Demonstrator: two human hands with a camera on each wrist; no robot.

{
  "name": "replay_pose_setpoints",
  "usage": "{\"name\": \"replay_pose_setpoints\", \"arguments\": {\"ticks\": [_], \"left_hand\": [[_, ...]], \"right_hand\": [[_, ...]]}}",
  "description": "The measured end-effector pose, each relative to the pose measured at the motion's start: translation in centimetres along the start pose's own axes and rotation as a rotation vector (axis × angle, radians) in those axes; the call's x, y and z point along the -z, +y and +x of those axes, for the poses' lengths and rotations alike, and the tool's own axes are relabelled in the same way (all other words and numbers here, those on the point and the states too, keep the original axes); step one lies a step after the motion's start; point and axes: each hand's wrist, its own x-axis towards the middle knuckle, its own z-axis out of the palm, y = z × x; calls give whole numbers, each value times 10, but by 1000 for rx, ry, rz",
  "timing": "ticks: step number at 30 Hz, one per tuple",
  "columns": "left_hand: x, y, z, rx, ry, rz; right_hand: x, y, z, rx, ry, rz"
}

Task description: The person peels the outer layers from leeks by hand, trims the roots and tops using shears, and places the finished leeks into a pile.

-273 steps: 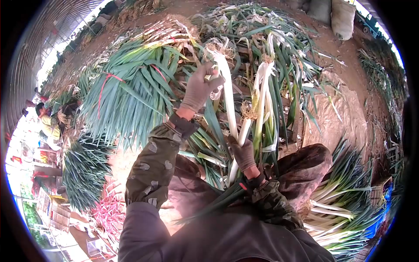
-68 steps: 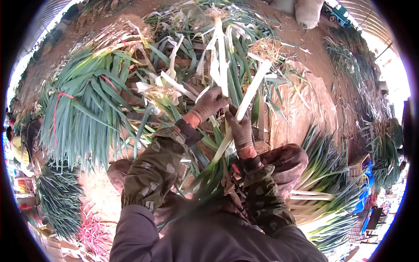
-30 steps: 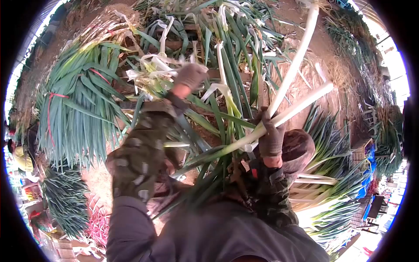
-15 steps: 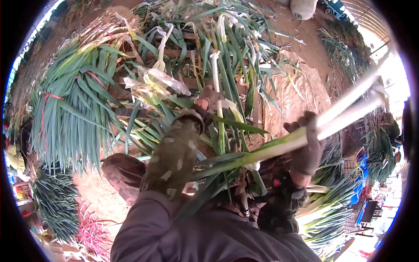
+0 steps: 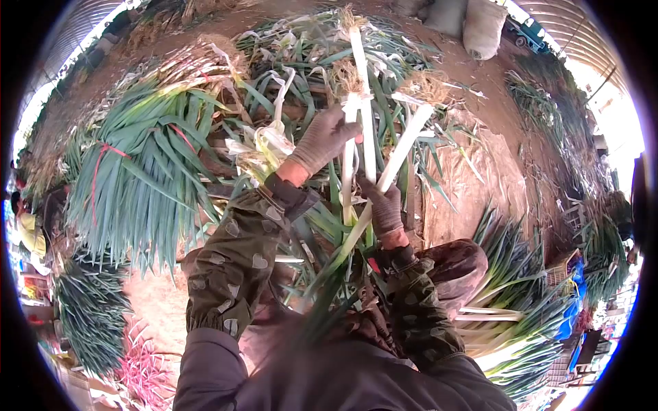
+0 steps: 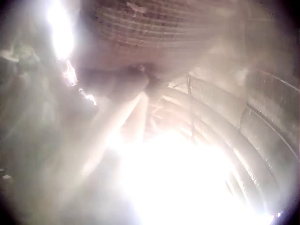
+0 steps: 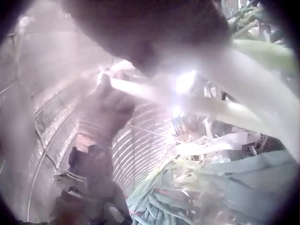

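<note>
My gloved left hand (image 5: pixel 323 142) is at the upper end of a white leek (image 5: pixel 348 161), its thumb and fingers pinching just below the roots. In the right wrist view the same left hand (image 7: pixel 110 105) meets a pale leek stalk (image 7: pixel 145 91). My gloved right hand (image 5: pixel 384 205) grips leeks lower down, among them a clean-ended stalk (image 5: pixel 411 140) slanting right and a longer rooted stalk (image 5: pixel 363 82) standing nearly upright. Their green leaves (image 5: pixel 325 281) trail toward my lap. The left wrist view is mostly washed out by glare.
Left of me lies a large tied bundle of leeks (image 5: pixel 147 171) with red ties. Loose leeks and peelings (image 5: pixel 308 51) are heaped ahead. A brown sheet (image 5: pixel 473 178) lies on the right, with trimmed leeks (image 5: pixel 507 322) beside my knee. Pale sacks (image 5: pixel 483 31) stand at the back.
The right hand has swung its leeks back from the far right to the middle. The left hand has moved up from the heap, and a third rooted leek now stands between the hands.
</note>
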Motion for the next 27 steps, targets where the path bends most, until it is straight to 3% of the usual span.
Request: {"name": "replay_pose_setpoints", "arguments": {"ticks": [1,3,5,7,9,11,12,13,15,16,19,20,21,26,27], "left_hand": [[0,12,-6,68,8,-4],[-2,21,-9,-28,72,146],[-5,34,-10,-45,167,346],[-4,43,-3,8,232,235],[3,50,8,-27,242,388],[7,54,12,2,270,455],[13,27,23,-103,356,375],[16,32,20,-65,399,416],[19,25,19,-250,397,282],[19,42,7,-24,257,306],[8,40,-10,9,-120,217],[6,41,-16,61,-169,191],[2,38,-20,-12,-171,172],[-9,18,-32,182,-214,92],[-10,15,-33,88,-154,99]], "right_hand": [[-10,0,-2,29,-46,67],[-13,-5,-5,-20,-115,-185],[-19,1,-10,-64,-134,-221],[-20,1,-14,-94,-162,-249],[-15,8,-12,-85,-172,-412],[-13,4,-13,-97,-196,-270],[-11,5,-12,-67,-207,-232],[-8,6,-9,-32,-216,-195],[1,8,-6,-4,-212,-213],[7,8,-6,8,-208,-226],[17,-3,-8,-126,-225,-81],[15,-7,-11,-116,-218,-19],[14,-12,-13,-116,-216,-4],[24,-8,-17,-113,-207,-23],[27,-5,-18,-114,-199,-28]]}}
